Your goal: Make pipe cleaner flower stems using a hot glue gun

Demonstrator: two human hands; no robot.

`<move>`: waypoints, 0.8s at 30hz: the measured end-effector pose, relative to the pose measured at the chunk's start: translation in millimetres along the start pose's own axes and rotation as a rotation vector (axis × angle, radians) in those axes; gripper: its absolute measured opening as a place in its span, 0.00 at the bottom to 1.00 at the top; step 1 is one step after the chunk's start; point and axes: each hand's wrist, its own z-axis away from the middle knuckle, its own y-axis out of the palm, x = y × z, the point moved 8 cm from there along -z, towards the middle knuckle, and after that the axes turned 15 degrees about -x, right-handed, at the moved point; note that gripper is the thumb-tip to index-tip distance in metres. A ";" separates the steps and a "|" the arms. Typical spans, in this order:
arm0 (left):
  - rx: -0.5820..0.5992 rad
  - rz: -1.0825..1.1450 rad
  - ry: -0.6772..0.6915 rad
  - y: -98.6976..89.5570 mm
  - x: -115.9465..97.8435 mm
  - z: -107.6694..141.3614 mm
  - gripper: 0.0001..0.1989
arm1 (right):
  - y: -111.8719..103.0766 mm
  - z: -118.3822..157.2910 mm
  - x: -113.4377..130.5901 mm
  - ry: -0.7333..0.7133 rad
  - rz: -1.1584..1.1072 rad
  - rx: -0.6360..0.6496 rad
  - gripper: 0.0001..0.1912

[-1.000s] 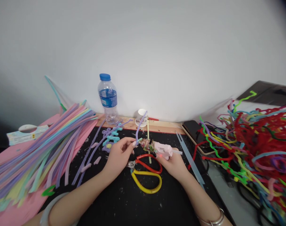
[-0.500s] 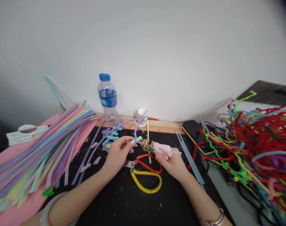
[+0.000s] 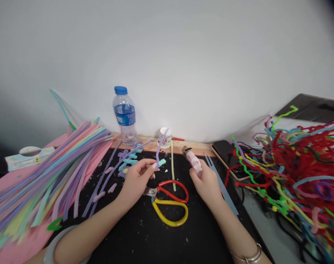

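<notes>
Between the thumb and fingers of my left hand [image 3: 141, 178] is a purple pipe cleaner [image 3: 158, 148], its upper part standing up, with a short turquoise piece [image 3: 162, 162] at the pinched end. My right hand [image 3: 207, 181] is wrapped round a pale pink hot glue gun [image 3: 193, 161], whose dirty nozzle tip points up and away, apart from the pipe cleaner. Scissors [image 3: 172, 223] with one red and one yellow handle lie between my forearms, their blades partly under my left hand. A pale yellow pipe cleaner [image 3: 172, 167] lies flat between the hands.
Left, a large bundle of pastel pipe cleaners [image 3: 59, 172] rests on pink paper. Curled turquoise pieces [image 3: 128, 161] lie beyond my left hand. At the back stand a water bottle [image 3: 124, 115] and a paper cup [image 3: 164, 141]. Right are a phone [image 3: 227, 157] and a tangled colourful pile [image 3: 301, 165].
The glue gun in my right hand has swung away from the turquoise piece, its nozzle turning from leftward to pointing up and away. My left hand stays in place with the pipe cleaner.
</notes>
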 end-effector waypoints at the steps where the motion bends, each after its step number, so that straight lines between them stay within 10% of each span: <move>1: 0.012 -0.011 0.015 1.0 -1.1 1.4 0.09 | 1.4 -1.0 -4.7 0.019 0.007 -0.002 0.11; 9: 0.120 -0.084 0.198 10.4 -11.2 13.5 0.07 | -2.5 -3.5 -7.3 -0.109 0.088 -0.129 0.17; 17: 0.422 -0.244 0.574 30.4 -33.3 46.7 0.10 | -7.0 13.3 37.5 -0.103 -0.560 0.035 0.09; 24: 0.446 -0.271 0.547 34.4 -28.7 48.5 0.11 | -8.1 25.5 42.8 -0.016 -0.616 0.002 0.09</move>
